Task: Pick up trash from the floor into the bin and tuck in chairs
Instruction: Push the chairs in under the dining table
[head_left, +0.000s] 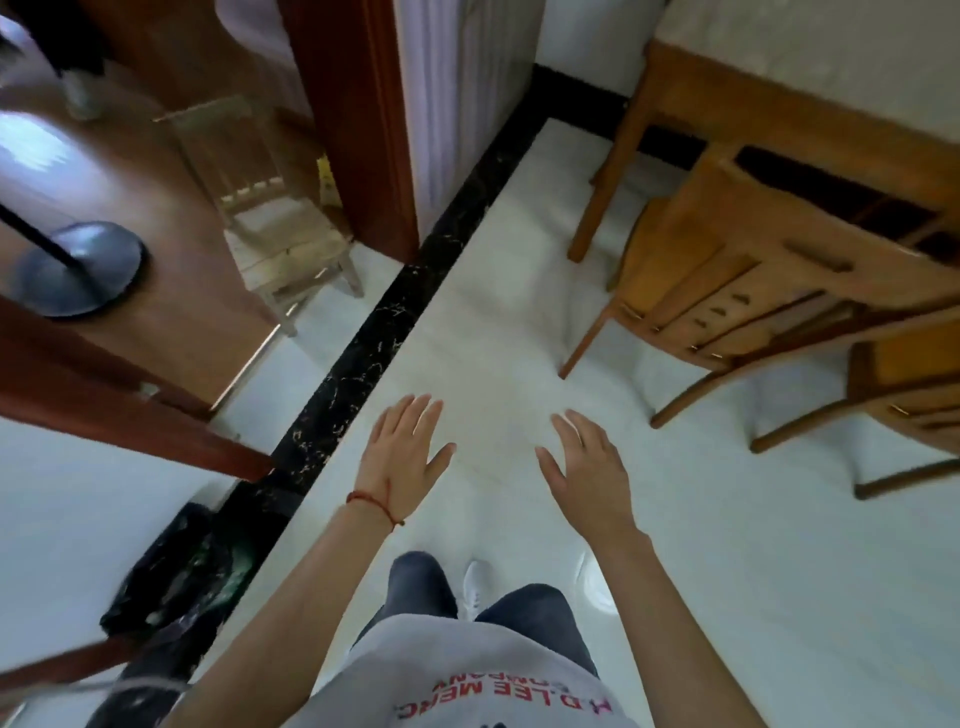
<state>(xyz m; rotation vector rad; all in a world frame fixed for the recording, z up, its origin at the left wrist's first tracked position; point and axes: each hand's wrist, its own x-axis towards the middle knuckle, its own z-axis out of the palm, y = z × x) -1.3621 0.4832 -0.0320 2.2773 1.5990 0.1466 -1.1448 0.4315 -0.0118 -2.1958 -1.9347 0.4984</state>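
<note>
My left hand (404, 457) and my right hand (587, 467) hover palm-down over the white tiled floor, fingers straight, holding nothing. A bin with a black bag (176, 582) stands at the lower left beside the black marble strip. A wooden chair (727, 291) stands at the right, its seat partly under the wooden table (753, 109). A second wooden chair (914, 395) sits at the far right edge. I see no trash on the floor in front of me.
A small pale wooden chair (280, 228) stands in a doorway at the upper left. A fan's round dark base (78, 267) rests on the brown floor beyond it. A red-brown door frame (358, 119) stands left of centre. My feet (480, 587) are below my hands.
</note>
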